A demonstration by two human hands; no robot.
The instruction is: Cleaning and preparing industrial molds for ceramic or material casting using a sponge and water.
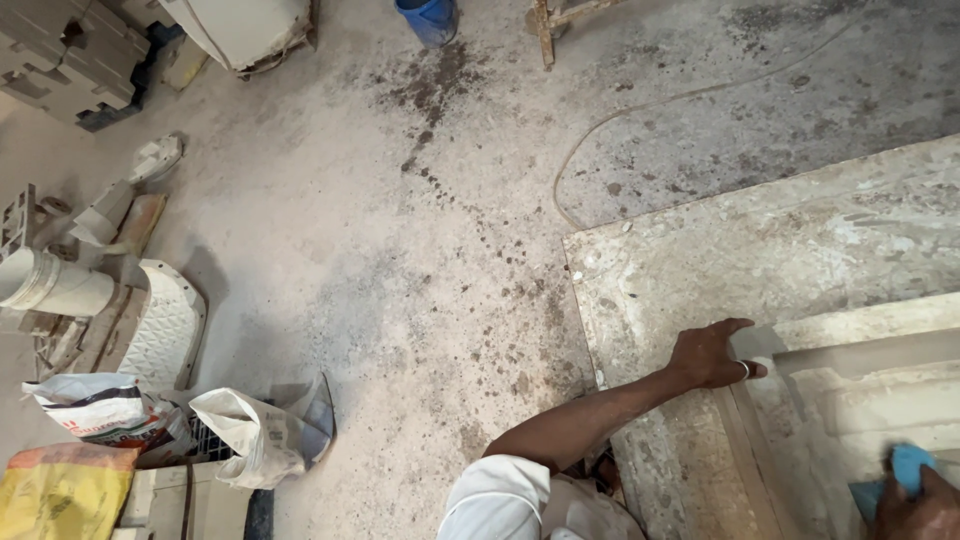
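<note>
— See the left hand (712,352), right of centre in the frame? Fingers spread, palm down, pressed flat on the corner of that pale stepped mould (860,385). There's a ring on one finger.

— It's holding nothing, then?

— Nothing pinched. I'd say it's planted there to brace, since the arm comes straight out from the white sleeve (500,500) at the bottom edge and the weight seems to go into that corner.

— And the other one?

— The right hand (920,500) is down in the lower right corner, half out of the frame. It's closed around a blue cloth or sponge (895,478), which lies against the mould's inner face, just under the fingers. The mould's recessed part runs between the two hands, so the cloth is well to the right of the bracing hand and lower.

— What does the mould sit on?

— A broad, dusty slab (760,240) lying on the concrete floor (380,250), which is stained with dark spots. A thin cable (640,110) curls across the floor above the slab.

— And over on the left?

— Clutter: open sacks (180,430) at lower left, a white ribbed casting (165,335) above them, a blue bucket (428,18) at the top edge.
</note>
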